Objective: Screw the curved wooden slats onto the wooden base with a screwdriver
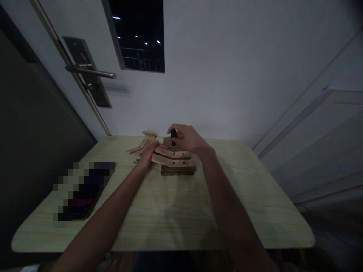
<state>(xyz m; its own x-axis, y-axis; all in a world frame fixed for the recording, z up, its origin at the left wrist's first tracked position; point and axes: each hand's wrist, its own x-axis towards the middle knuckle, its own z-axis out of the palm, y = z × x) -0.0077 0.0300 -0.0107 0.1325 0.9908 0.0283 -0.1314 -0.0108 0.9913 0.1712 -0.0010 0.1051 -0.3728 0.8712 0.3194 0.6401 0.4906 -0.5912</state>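
Observation:
My right hand is closed round the black handle of a small screwdriver, held upright. Its shaft points down at a bent wooden piece, where the tip seems to meet a hole or screw. My left hand grips the left end of that piece, its fingers partly hidden. A second bent wooden piece with two dark holes lies in front of it. Both rest over a stack of brown cardboard. More bent wooden pieces lie behind my left hand.
Small dark bits, perhaps screws, lie left of my left hand. A phone, partly blurred out, lies on the left of the pale wooden table. Behind the table stands a white door with a metal handle and a dark window.

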